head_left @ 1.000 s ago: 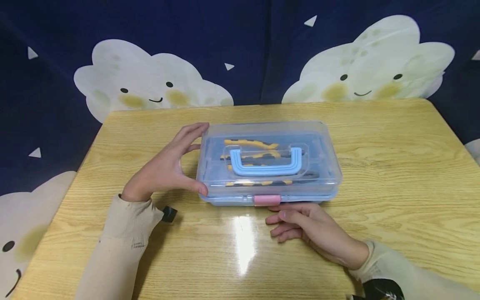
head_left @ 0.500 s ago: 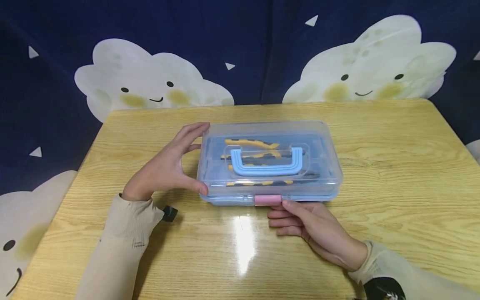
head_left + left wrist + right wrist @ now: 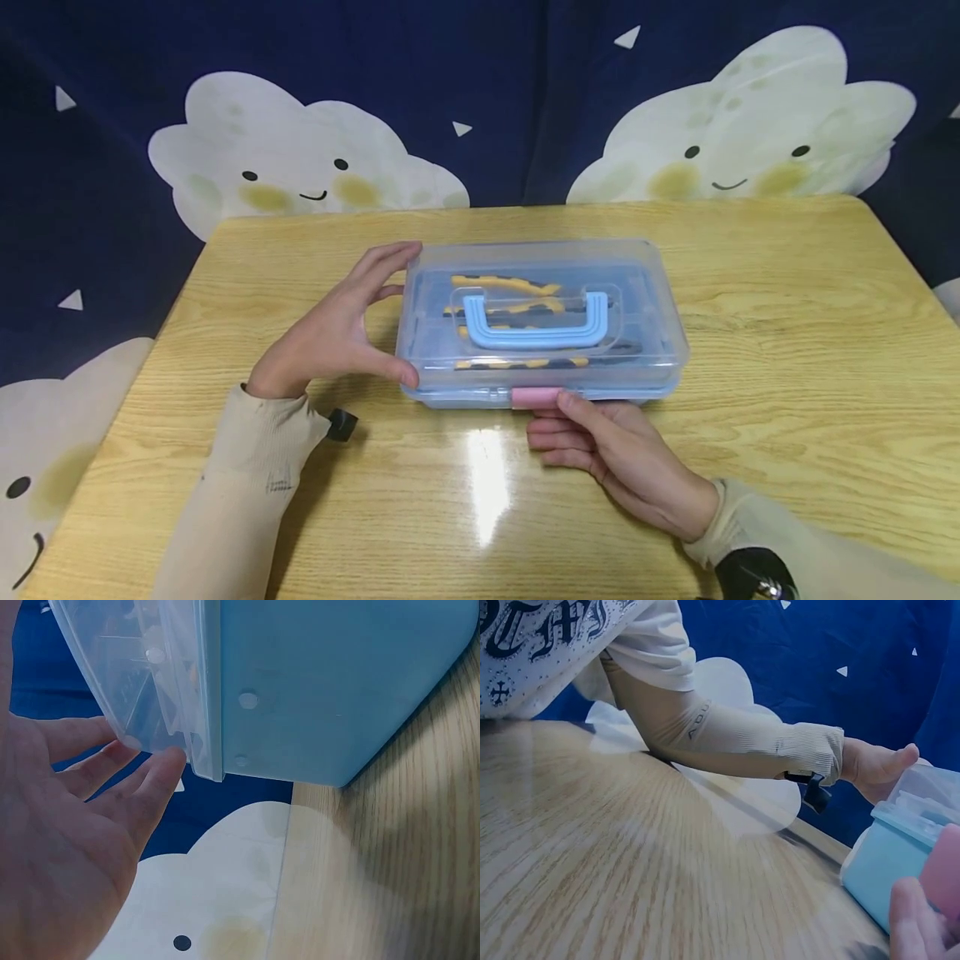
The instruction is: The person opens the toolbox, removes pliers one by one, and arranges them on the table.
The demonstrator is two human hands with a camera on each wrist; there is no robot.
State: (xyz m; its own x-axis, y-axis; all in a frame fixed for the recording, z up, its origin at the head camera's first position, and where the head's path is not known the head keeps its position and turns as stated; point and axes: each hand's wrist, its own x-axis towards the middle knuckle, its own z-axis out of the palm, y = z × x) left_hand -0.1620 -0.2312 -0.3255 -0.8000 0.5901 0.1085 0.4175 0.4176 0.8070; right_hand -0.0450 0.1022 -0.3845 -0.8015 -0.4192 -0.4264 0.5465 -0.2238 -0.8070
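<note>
A clear-lidded blue plastic storage box (image 3: 652, 333) lies closed on the table, its blue carry handle (image 3: 536, 337) folded down on the lid. Through the lid show several slim yellow-and-black items (image 3: 517, 364). My left hand (image 3: 330, 333) spans the box's left end, thumb at the front corner and fingers at the back one; in the left wrist view its fingertips (image 3: 172, 759) meet the lid's corner. At the front, my right hand (image 3: 630, 462) has its thumb on the right end of the pink latch (image 3: 534, 398), with the other fingers below it.
The wooden table (image 3: 787, 333) extends around the box on all sides. Behind it hangs a dark blue cloth (image 3: 517, 100) printed with smiling clouds. A small black device (image 3: 342, 425) sits at the left cuff.
My right thumb has come up onto the pink latch, and the right hand has shifted slightly left. The left hand and the box hold their places.
</note>
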